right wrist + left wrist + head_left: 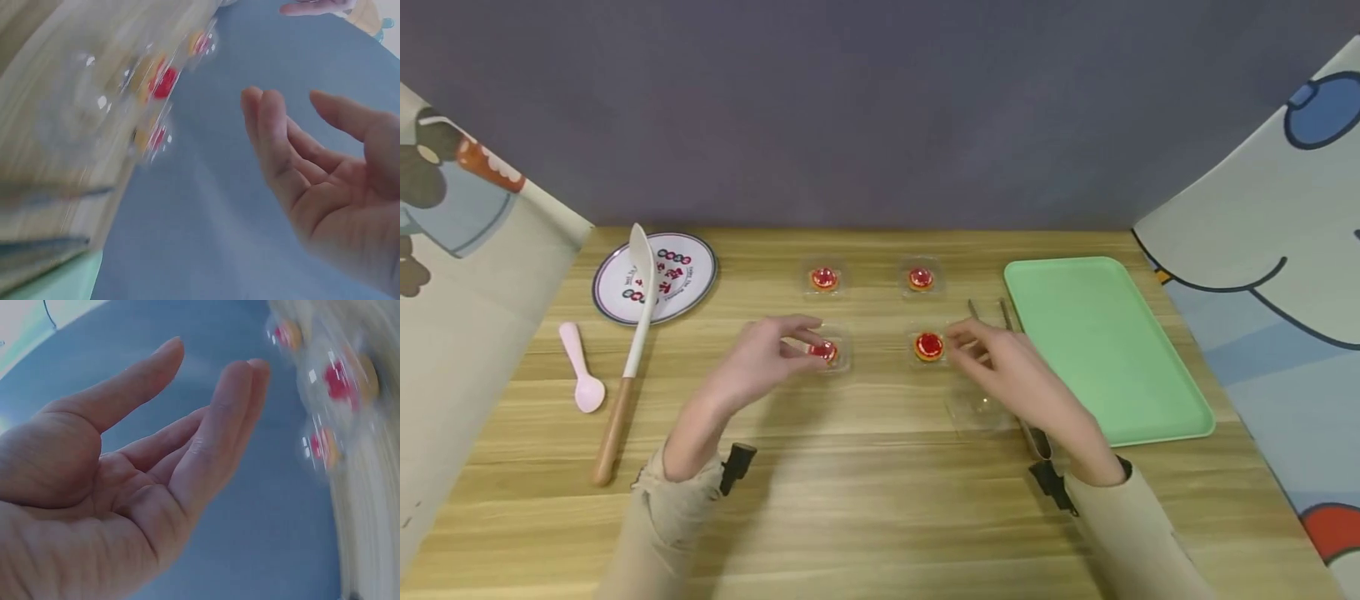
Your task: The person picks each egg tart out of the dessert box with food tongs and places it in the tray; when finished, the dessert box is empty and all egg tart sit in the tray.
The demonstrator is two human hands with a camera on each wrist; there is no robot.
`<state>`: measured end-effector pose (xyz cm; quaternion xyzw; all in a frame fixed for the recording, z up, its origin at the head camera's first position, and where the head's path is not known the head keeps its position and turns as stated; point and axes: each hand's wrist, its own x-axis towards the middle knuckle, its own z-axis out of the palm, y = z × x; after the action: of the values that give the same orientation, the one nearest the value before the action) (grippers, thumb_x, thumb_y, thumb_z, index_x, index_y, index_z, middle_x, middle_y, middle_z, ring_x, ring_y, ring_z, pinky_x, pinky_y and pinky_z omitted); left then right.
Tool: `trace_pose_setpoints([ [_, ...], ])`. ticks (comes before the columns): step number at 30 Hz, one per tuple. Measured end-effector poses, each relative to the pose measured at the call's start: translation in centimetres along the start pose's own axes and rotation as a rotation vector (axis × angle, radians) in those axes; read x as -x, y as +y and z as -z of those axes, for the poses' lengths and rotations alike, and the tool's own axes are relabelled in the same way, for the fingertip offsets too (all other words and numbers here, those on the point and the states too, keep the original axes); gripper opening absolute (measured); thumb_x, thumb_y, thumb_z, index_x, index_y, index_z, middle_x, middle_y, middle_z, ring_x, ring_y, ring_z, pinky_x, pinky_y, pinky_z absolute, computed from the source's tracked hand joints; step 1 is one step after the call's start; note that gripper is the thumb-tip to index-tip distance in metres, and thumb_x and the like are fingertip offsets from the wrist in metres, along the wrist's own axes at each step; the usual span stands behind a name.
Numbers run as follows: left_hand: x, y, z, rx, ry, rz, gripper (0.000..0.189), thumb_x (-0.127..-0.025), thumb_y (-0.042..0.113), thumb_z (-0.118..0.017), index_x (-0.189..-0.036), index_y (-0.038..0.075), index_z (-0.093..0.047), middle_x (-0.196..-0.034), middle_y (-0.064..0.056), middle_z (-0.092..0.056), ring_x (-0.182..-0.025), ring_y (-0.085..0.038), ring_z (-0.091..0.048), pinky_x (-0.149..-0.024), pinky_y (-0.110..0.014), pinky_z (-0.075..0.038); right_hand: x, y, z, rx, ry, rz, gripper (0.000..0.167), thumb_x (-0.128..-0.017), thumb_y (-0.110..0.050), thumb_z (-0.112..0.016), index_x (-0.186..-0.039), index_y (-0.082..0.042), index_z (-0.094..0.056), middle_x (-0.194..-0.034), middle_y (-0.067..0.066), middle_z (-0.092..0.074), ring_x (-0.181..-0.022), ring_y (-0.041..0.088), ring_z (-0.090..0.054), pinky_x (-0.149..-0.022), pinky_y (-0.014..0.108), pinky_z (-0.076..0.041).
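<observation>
- The step in hand looks like handling the packaging: one clear lid [976, 408] lies left of the green tray [1101, 333], and the nearer-right tart [929, 347], further left of the tray, appears to be uncovered.
- The right hand [1003, 358] hovers between that tart and the tray, fingertips just beside the tart; its thumb and fingers stand moderately apart, with nothing between them in the right wrist view.
- The left hand [756, 358] is well to the left of the tray, its thumb and fingers wide apart and holding nothing. Its fingertips overlap the nearer-left tart [829, 352] in the head view; whether they touch its clear box, I cannot tell.
- The nearer-left tart lies further left of the tray than the nearer-right one. The far-right tart [921, 279] and far-left tart [823, 279] sit left of the tray's far end, both seemingly boxed.
- As I judge it, taking hold of either nearer tart calls for lowering the fingertips to its sides and a light pinch.
- The tongs [1039, 442], just beside the tray's left edge and partly behind the right hand, could get knocked by that wrist.
</observation>
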<state>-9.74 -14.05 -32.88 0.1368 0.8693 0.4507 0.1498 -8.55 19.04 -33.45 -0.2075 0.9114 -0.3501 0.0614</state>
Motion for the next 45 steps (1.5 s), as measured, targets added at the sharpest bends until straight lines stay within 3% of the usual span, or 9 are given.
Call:
trace_pose_setpoints([
  [4,0.4,-0.9,1.4,0.008,0.02,0.021,0.056,-0.099,0.01,-0.077,-0.146,-0.012,-0.056,-0.136,-0.029,-0.067,-0.112,-0.044,-0.073,-0.097,-0.051,-0.064,-1.4,-0.7,-0.7,-0.077,-0.004,0.011,0.032,-0.11,-0.015,-0.064,-0.138,0.0,-0.065,-0.131,0.016,-0.072,-0.111,0.032,-0.074,-0.093,0.051,-0.064],
  [8,0.3,-1.6,2.1,-0.01,0.017,0.052,0.058,-0.1,0.011,-0.076,-0.147,-0.013,-0.053,-0.14,-0.031,-0.064,-0.115,-0.046,-0.071,-0.1,-0.053,-0.062,-2.8,-1.5,-1.4,-0.15,-0.023,0.002,0.036,-0.11,-0.017,-0.064,-0.142,-0.001,-0.064,-0.134,0.016,-0.071,-0.107,0.032,-0.074,-0.086,0.047,-0.066],
  [13,-0.1,-2.4,2.3,-0.044,-0.015,0.091,0.061,-0.1,0.012,-0.076,-0.149,-0.014,-0.05,-0.142,-0.032,-0.062,-0.12,-0.048,-0.068,-0.104,-0.056,-0.059,-4.8,-2.9,-2.5,-0.234,-0.036,0.005,0.036,-0.11,-0.014,-0.063,-0.143,0.002,-0.063,-0.131,0.019,-0.072,-0.098,0.035,-0.076,-0.078,0.047,-0.068],
  [21,-0.7,-3.8,2.2,-0.072,-0.019,0.107,0.063,-0.098,0.008,-0.077,-0.148,-0.017,-0.049,-0.138,-0.032,-0.064,-0.122,-0.048,-0.066,-0.11,-0.06,-0.053,-7.5,-4.0,-4.9,-0.33,-0.071,-0.054,0.035,-0.11,-0.005,-0.059,-0.142,0.008,-0.06,-0.127,0.027,-0.07,-0.101,0.04,-0.074,-0.08,0.047,-0.069],
  [25,-1.0,-4.2,1.9,-0.069,-0.023,0.124,0.063,-0.097,0.006,-0.076,-0.148,-0.017,-0.048,-0.139,-0.032,-0.064,-0.131,-0.049,-0.059,-0.117,-0.06,-0.047,-8.6,-4.3,-5.9,-0.316,-0.118,-0.076,0.038,-0.111,-0.004,-0.056,-0.146,0.01,-0.056,-0.132,0.028,-0.067,-0.107,0.04,-0.073,-0.085,0.045,-0.068],
  [31,-1.4,-4.3,1.3,-0.106,-0.038,0.13,0.067,-0.094,0.008,-0.079,-0.149,-0.017,-0.048,-0.138,-0.03,-0.065,-0.135,-0.049,-0.055,-0.122,-0.06,-0.041,-9.8,-4.1,-6.8,-0.186,-0.197,-0.032,0.044,-0.108,-0.004,-0.059,-0.149,0.01,-0.052,-0.142,0.027,-0.063,-0.12,0.038,-0.069,-0.098,0.036,-0.064],
  [41,-1.8,-4.8,0.6,-0.124,-0.056,0.161,0.068,-0.094,0.007,-0.08,-0.148,-0.017,-0.048,-0.142,-0.031,-0.062,-0.134,-0.05,-0.056,-0.121,-0.061,-0.041,-11.1,-3.5,-8.1,-0.058,-0.262,-0.049,0.044,-0.106,0.001,-0.057,-0.148,0.014,-0.05,-0.139,0.029,-0.064,-0.132,0.039,-0.061,-0.116,0.044,-0.052],
  [45,-1.9,-5.3,0.5,-0.119,-0.048,0.155,0.066,-0.093,0.005,-0.079,-0.147,-0.018,-0.049,-0.14,-0.032,-0.062,-0.133,-0.05,-0.057,-0.121,-0.06,-0.042,-11.3,-3.4,-8.5,-0.08,-0.303,-0.08,0.046,-0.107,0.001,-0.057,-0.149,0.016,-0.048,-0.137,0.029,-0.065,-0.126,0.038,-0.066,-0.114,0.043,-0.053],
])
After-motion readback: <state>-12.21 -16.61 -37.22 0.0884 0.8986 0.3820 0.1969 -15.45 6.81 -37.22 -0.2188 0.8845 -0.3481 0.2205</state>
